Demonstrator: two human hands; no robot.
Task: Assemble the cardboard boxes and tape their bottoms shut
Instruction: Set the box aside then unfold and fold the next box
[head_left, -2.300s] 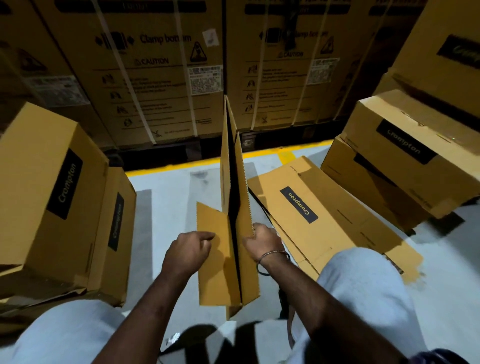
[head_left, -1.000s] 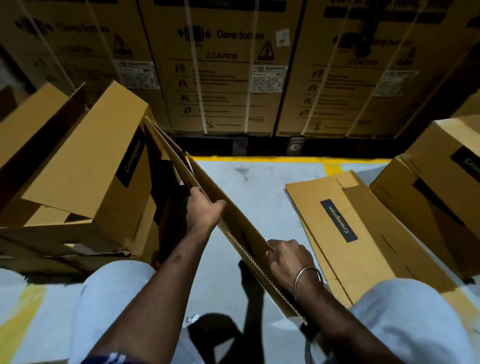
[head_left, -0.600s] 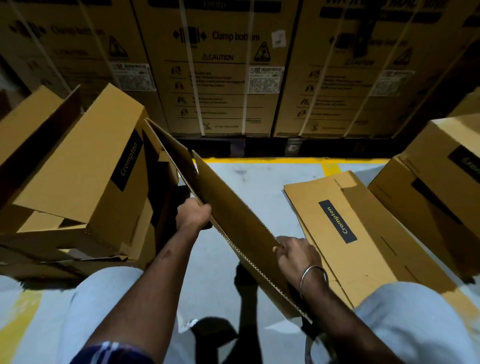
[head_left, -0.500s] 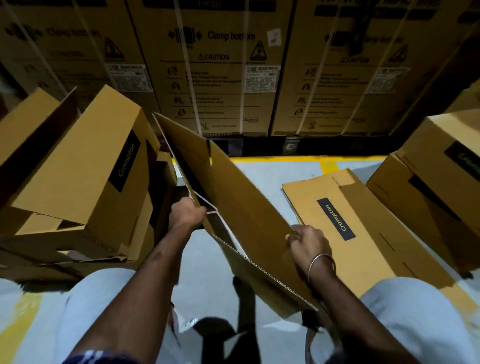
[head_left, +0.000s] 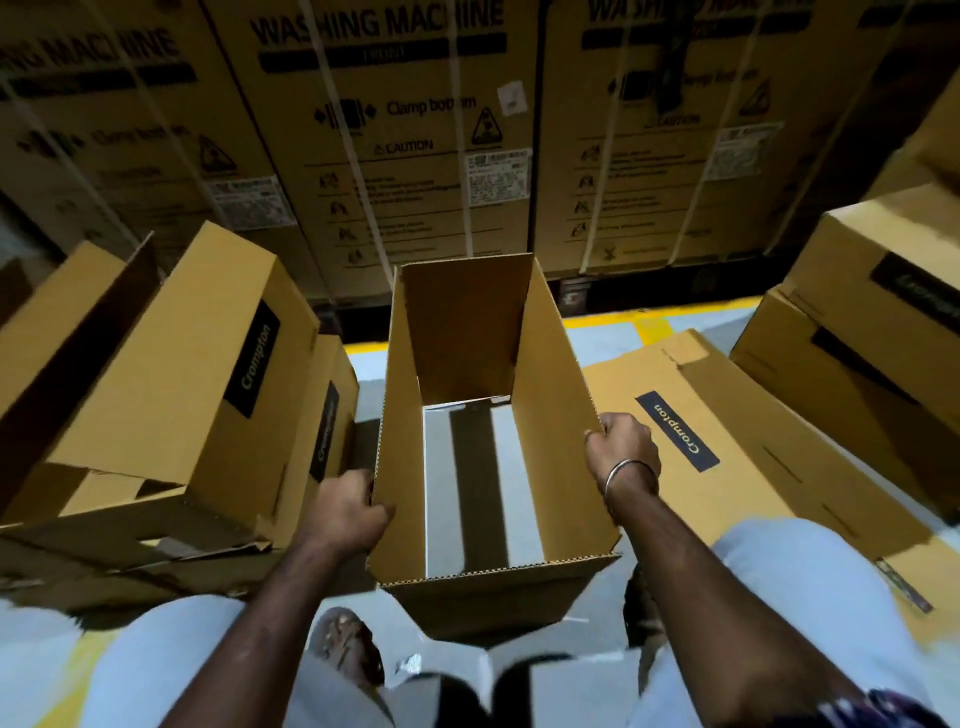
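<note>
While both hands, left (head_left: 347, 512) and right (head_left: 621, 446), grip its side walls, the opened Crompton box (head_left: 553, 410) holds nothing, floor (head_left: 511, 483) visible through it.

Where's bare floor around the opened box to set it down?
Bare floor shows past the opened box, between it, the flat Crompton sheet and the yellow line. A narrow strip lies between the box and the left stack. Left and right sides are crowded with boxes. Left hand and right hand grip its walls.
</note>
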